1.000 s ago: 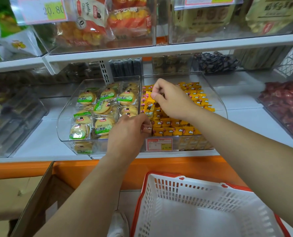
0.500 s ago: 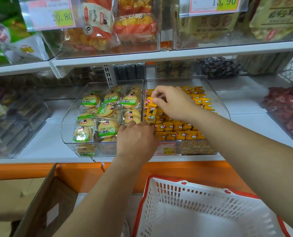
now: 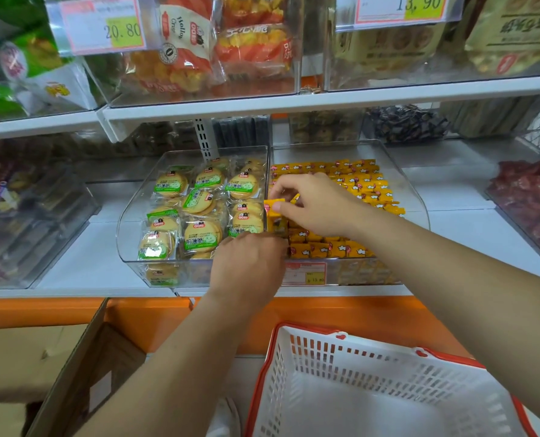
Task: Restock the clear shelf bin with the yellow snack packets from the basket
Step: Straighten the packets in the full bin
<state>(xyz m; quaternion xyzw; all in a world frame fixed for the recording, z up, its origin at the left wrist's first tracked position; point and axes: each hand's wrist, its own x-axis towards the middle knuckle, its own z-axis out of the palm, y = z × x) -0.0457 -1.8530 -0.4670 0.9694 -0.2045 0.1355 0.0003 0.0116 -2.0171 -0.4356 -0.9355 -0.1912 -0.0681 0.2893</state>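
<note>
The clear shelf bin (image 3: 415, 200) on the middle shelf holds several rows of yellow snack packets (image 3: 363, 184). My right hand (image 3: 319, 205) is over the bin's left side and pinches one upright yellow packet (image 3: 274, 216) between thumb and fingers. My left hand (image 3: 249, 263) is at the bin's front left corner, fingers curled down among the packets there; what they hold is hidden. The white basket (image 3: 372, 367) with a red rim stands below the shelf, and the part I can see holds nothing.
A second clear bin (image 3: 130, 234) of round green-labelled biscuits stands just left. An open cardboard box (image 3: 82, 373) is at the lower left. Bins of red sweets (image 3: 533, 203) stand right. The upper shelf (image 3: 294, 102) overhangs, with price tags 20.80 and 13.90.
My right hand has dropped lower over the bin's left side with the packet. My left hand has shifted slightly right, to the front corner of the bin.
</note>
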